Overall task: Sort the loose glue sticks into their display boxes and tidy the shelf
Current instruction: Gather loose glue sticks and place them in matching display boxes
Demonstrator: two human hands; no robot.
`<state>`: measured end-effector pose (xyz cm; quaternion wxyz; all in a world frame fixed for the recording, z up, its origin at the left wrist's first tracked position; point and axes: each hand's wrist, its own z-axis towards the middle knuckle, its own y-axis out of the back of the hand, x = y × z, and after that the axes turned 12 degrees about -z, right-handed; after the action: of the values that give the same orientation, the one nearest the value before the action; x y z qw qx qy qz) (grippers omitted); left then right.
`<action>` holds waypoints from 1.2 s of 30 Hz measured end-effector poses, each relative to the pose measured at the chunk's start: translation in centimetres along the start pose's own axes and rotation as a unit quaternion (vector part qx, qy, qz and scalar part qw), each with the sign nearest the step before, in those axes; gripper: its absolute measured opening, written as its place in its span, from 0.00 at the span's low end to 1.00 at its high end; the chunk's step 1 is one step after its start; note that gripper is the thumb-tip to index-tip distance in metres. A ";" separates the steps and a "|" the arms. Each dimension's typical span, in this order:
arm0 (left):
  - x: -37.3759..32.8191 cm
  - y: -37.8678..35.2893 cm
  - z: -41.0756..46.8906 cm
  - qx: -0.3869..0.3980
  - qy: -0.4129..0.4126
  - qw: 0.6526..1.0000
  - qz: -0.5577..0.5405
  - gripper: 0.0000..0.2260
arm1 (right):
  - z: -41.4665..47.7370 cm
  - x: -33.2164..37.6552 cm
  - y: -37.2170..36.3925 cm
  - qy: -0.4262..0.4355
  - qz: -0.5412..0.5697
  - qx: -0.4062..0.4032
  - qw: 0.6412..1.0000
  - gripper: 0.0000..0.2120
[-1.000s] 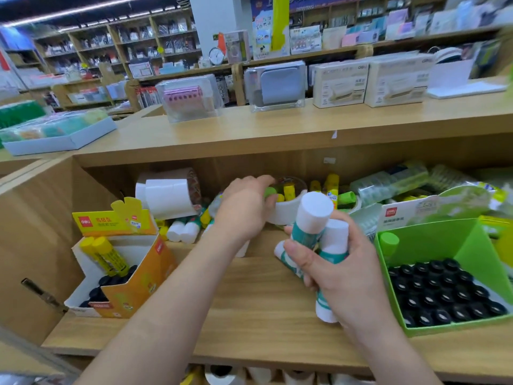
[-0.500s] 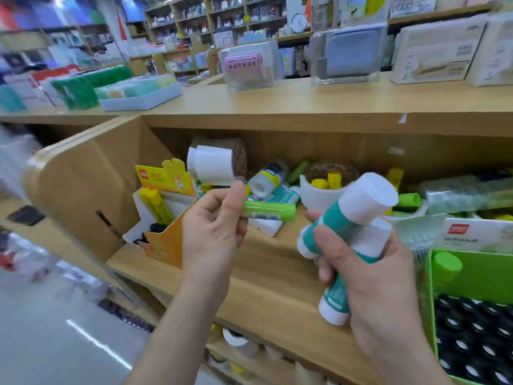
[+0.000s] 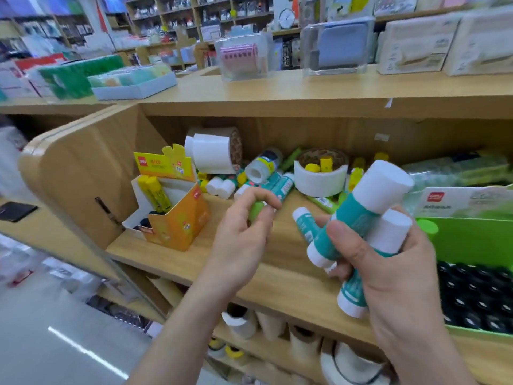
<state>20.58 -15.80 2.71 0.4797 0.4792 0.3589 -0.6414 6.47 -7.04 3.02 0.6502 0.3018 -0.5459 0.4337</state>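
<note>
While two yellow glue sticks (image 3: 155, 193) stand in the orange display box (image 3: 177, 220), right of it the left hand (image 3: 244, 240) pinches a half-hidden green glue stick (image 3: 256, 209), the right hand (image 3: 388, 276) clasps teal glue sticks (image 3: 358, 218), and farthest right sits a cropped green display box (image 3: 472, 243) of black caps (image 3: 477, 295).

Mostly hidden in left hand (image 3: 244, 232): green glue stick (image 3: 256, 209). Cropped at right edge: green display box (image 3: 472, 243), label blurred.

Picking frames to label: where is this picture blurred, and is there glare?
Head view: the right hand and its teal-and-white glue sticks are fairly sharp; the grey floor at left and the white label card at right are motion-smeared; the far store shelves are soft; a white light streak glares on that floor.
</note>
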 end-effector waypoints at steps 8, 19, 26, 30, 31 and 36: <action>-2.3 -3.6 8.2 0.042 -0.129 0.907 0.398 0.11 | -3.0 0.6 0.3 -0.046 0.022 -0.015 0.999 0.14; -2.5 -6.1 12.5 0.264 -0.020 0.740 0.618 0.35 | -2.4 -0.9 0.0 -0.098 0.039 0.006 0.994 0.17; -1.4 -3.0 10.3 0.198 -0.238 0.807 0.504 0.32 | -1.2 -1.8 -0.6 -0.125 0.034 0.017 0.991 0.11; -2.4 0.0 8.7 0.117 -0.283 0.844 0.440 0.20 | -0.2 -2.1 -0.8 -0.108 0.033 0.002 0.994 0.10; -2.4 0.7 8.3 0.106 -0.289 0.830 0.466 0.19 | 0.0 -2.2 -0.9 -0.103 0.030 -0.001 0.994 0.10; -1.1 2.4 7.0 0.078 -0.314 0.728 0.604 0.19 | 1.1 -2.9 -1.1 -0.099 0.027 -0.055 0.993 0.09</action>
<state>21.03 -22.64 5.78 0.8120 0.4019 -0.2287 -0.3560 6.90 -9.21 0.56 0.5965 0.2919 -0.6389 0.3884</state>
